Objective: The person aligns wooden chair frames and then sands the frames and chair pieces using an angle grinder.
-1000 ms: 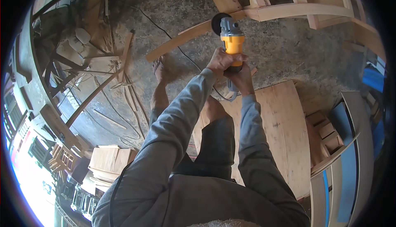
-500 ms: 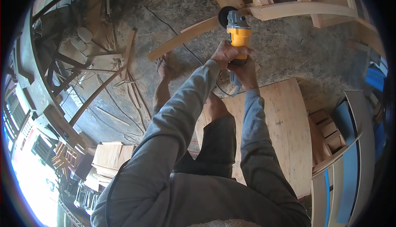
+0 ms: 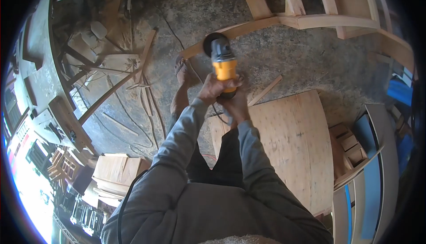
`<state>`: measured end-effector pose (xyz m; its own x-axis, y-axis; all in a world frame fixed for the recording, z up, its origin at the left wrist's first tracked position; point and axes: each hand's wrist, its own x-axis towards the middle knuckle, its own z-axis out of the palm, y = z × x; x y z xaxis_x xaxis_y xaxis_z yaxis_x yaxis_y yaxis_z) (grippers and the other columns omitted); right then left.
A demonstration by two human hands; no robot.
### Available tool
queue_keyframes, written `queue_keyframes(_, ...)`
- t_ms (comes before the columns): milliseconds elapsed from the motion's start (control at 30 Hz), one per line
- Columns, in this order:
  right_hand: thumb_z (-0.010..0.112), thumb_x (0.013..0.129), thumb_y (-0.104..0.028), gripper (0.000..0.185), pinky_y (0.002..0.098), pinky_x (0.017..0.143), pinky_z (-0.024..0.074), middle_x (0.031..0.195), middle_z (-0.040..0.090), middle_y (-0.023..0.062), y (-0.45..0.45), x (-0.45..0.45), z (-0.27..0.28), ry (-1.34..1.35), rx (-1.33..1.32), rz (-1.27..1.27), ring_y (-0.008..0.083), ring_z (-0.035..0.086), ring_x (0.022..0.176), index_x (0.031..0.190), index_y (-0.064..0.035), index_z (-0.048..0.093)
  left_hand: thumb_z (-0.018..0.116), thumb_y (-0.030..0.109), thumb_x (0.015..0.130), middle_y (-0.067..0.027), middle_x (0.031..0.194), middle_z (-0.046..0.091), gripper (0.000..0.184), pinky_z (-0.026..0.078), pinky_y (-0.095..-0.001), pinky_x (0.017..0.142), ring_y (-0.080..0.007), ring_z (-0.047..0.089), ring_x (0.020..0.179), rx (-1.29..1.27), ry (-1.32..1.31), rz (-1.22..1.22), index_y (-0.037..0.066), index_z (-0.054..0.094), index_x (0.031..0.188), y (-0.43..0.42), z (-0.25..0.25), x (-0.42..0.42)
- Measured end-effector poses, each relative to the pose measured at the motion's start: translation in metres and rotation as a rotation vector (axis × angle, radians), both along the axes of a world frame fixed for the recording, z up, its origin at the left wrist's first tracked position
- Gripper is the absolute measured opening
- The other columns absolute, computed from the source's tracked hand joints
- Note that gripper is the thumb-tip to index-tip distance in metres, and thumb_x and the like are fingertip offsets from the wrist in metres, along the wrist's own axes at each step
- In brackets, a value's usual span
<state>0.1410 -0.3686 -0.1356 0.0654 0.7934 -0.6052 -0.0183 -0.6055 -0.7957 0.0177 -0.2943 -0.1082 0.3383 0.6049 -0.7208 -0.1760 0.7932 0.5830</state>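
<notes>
One power grinder (image 3: 225,69); one dark disc (image 3: 209,44); two hands (image 3: 211,89); two sleeves (image 3: 177,140). One bare foot (image 3: 181,71); one broad wooden panel (image 3: 288,142).

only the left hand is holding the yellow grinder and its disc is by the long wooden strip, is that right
Not quite: the head view shows the left hand and the right hand both holding the yellow grinder. Its disc is by the long wooden strip, as you say.
</notes>
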Motion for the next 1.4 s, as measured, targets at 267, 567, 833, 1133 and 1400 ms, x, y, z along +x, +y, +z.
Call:
queue_keyframes(267,0.089,0.072,-0.032,0.090,0.0477,0.094,0.0554,0.120,0.070,0.0236,-0.004,-0.076,0.084,-0.149,-0.055,0.288,0.0442,0.068,0.113,0.147,-0.0118,0.044,0.090,0.029,0.073,-0.0028,0.103,0.068,0.053,0.054,-0.0335,0.087,-0.0167,0.066,0.096,-0.020,0.071,0.110,0.008,0.066,0.116,-0.045,0.034,-0.089)
queue_keyframes(567,0.086,0.075,-0.022,0.087,0.0454,0.094,0.0543,0.123,0.068,0.0215,0.032,-0.097,0.178,-0.348,0.121,0.366,0.0418,0.067,0.115,0.148,-0.0114,0.039,0.093,0.021,0.074,-0.0007,0.103,0.070,0.048,0.054,-0.0324,0.089,-0.0145,0.067,0.094,0.064,-0.080,0.143,0.006,0.069,0.113,-0.006,0.128,-0.109)
queue_keyframes(833,0.086,0.072,-0.014,0.068,0.0349,0.092,0.0533,0.113,0.067,0.0100,0.102,-0.111,0.270,-0.063,0.175,0.139,0.0215,0.066,0.103,0.131,-0.0005,0.054,0.080,0.039,0.090,-0.0073,0.121,0.070,0.060,0.054,-0.0359,0.097,-0.0190,0.068,0.110,0.084,-0.432,-0.011,0.001,0.061,0.133,0.077,0.189,-0.140)
queue_keyframes(1133,0.084,0.077,-0.015,0.041,0.0321,0.076,0.0598,0.092,0.071,0.0079,0.132,-0.124,0.314,0.321,0.044,-0.123,0.0173,0.071,0.080,0.110,-0.0002,0.064,0.072,0.051,0.095,-0.0103,0.113,0.072,0.061,0.055,-0.0380,0.094,-0.0216,0.070,0.102,-0.062,-0.553,-0.060,0.001,0.064,0.129,0.125,0.222,-0.141)
queue_keyframes(1400,0.082,0.078,-0.009,0.044,0.0320,0.076,0.0589,0.091,0.070,0.0053,0.139,-0.113,0.282,0.279,0.127,-0.102,0.0168,0.071,0.081,0.116,-0.0015,0.062,0.075,0.047,0.093,-0.0136,0.120,0.071,0.062,0.054,-0.0414,0.099,-0.0250,0.069,0.109,-0.117,-0.505,-0.072,-0.002,0.063,0.130,0.151,0.245,-0.133)
